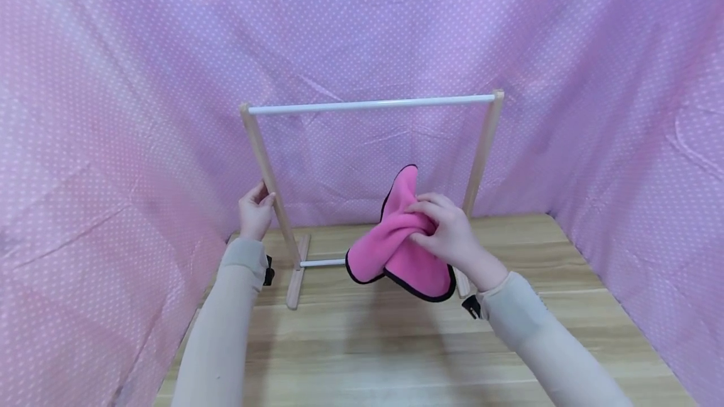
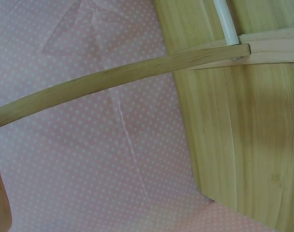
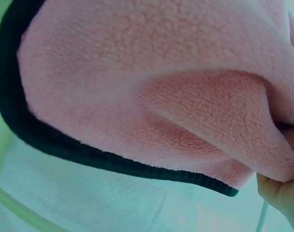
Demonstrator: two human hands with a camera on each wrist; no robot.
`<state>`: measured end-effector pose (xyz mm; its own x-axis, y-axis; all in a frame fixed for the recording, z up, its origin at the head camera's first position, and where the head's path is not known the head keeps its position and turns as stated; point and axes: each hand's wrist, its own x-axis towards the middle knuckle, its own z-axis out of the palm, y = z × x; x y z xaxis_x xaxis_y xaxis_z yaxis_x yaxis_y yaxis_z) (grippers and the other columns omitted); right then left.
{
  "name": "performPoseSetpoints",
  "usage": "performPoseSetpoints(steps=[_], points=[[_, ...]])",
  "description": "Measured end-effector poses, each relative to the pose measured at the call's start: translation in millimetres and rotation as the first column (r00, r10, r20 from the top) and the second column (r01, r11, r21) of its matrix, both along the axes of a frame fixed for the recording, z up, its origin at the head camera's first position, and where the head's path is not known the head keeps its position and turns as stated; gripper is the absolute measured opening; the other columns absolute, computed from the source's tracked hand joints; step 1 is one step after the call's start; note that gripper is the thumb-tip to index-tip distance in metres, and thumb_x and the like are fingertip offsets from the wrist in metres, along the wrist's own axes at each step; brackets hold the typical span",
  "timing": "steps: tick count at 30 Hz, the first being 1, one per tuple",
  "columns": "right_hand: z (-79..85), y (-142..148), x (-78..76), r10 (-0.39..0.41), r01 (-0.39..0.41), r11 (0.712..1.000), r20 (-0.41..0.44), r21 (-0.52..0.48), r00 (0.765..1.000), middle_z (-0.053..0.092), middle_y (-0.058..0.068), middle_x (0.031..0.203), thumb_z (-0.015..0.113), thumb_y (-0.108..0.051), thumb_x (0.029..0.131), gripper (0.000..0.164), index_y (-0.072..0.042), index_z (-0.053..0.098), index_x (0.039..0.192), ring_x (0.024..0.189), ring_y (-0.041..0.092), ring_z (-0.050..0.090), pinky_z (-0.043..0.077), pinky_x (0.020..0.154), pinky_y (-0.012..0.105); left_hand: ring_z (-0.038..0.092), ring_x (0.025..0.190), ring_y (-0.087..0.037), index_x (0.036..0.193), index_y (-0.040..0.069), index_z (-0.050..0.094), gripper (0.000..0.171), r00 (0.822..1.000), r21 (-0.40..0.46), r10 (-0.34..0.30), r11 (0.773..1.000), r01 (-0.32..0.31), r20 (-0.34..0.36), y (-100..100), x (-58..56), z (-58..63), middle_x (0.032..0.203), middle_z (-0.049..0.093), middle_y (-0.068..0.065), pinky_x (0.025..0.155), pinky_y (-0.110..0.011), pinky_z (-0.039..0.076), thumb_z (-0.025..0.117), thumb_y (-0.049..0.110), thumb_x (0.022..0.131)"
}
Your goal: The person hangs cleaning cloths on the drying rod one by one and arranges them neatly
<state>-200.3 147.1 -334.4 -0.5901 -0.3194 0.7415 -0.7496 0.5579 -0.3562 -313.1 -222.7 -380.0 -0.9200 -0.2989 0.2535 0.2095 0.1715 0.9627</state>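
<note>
The cloth (image 1: 367, 256) is pinched in bunched folds between the thumb and fingers of the right hand (image 1: 449, 237). The left post (image 1: 263, 162) appears to be gripped between the thumb and fingers of the left hand (image 1: 256, 215); the fingertips behind it are hidden.

The cloth is suspended between the two posts, below the top rail (image 1: 367, 105), and part of the lower rail (image 1: 322, 263) is hidden by it. A fleecy pile is shown in the right wrist view, bordered by black edging (image 3: 7, 77).

Handling: the cloth is judged to be light, soft and limp, with little risk of slipping or breakage. Since the central grip leaves the edges folded and twisted, a flatter spread would be better obtained by holding two neighbouring corners at the edging.

The frame is stood on a wooden tabletop (image 1: 396, 363), enclosed by dotted fabric (image 1: 367, 24).
</note>
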Motion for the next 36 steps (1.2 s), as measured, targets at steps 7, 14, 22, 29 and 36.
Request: performPoseSetpoints(steps=[7,14,22,29,36], points=[[26.7,-4,-5.6,0.01,-0.011,1.0,-0.081,-0.008,0.997,0.065,0.015,0.105,0.082,0.004,0.062,0.04,-0.001,0.068,0.099,0.099,0.031,0.057,0.053,0.085,0.042,0.052,0.12,-0.029,0.137,-0.002,0.041,0.046,1.0,0.023,-0.013,1.0,0.013,-0.003,0,-1.4,-0.6,0.133,0.052,-0.025,0.102,-0.027,0.046,0.05,-0.009,0.092],[62.9,-9,-13.4,0.043,-0.048,0.999,-0.22,-0.015,0.975,0.064,0.02,0.105,0.083,0.003,0.062,0.04,0.003,0.068,0.099,0.098,0.034,0.056,0.05,0.086,0.041,0.051,0.123,-0.03,0.139,0.0,0.041,0.046,1.0,-0.005,-0.009,1.0,0.01,0.023,0,1.9,1.3,0.134,0.052,-0.023,0.104,-0.029,0.045,0.05,-0.005,0.094],[99.1,-18,-26.4,0.09,-0.095,0.995,-0.397,0.007,0.913,0.063,0.023,0.104,0.081,-0.001,0.067,0.036,0.005,0.067,0.1,0.097,0.037,0.054,0.045,0.098,0.04,0.055,0.114,-0.023,0.138,0.002,0.043,0.045,1.0,-0.02,0.007,1.0,-0.007,0.023,1,2.4,0.1,0.13,0.055,-0.022,0.101,-0.025,0.047,0.05,-0.004,0.094],[124.8,-30,-40.2,0.083,-0.118,0.992,-0.497,-0.038,0.863,0.062,0.022,0.102,0.08,-0.001,0.069,0.033,0.005,0.066,0.098,0.093,0.037,0.053,0.045,0.088,0.041,0.054,0.092,-0.001,0.135,0.0,0.046,0.043,1.0,-0.02,0.03,0.999,-0.03,0.004,-1,1.2,-1.6,0.125,0.056,-0.025,0.093,-0.017,0.05,0.051,-0.006,0.093],[143.9,-30,-51.8,0.048,-0.101,0.992,-0.527,-0.072,0.848,0.06,0.023,0.104,0.079,-0.001,0.07,0.034,0.005,0.065,0.1,0.096,0.036,0.054,0.044,0.089,0.04,0.056,0.103,-0.014,0.136,0.001,0.047,0.044,0.999,-0.021,0.032,0.999,-0.032,0.02,-1,2.4,-0.6,0.127,0.056,-0.023,0.097,-0.021,0.049,0.052,-0.005,0.093]])
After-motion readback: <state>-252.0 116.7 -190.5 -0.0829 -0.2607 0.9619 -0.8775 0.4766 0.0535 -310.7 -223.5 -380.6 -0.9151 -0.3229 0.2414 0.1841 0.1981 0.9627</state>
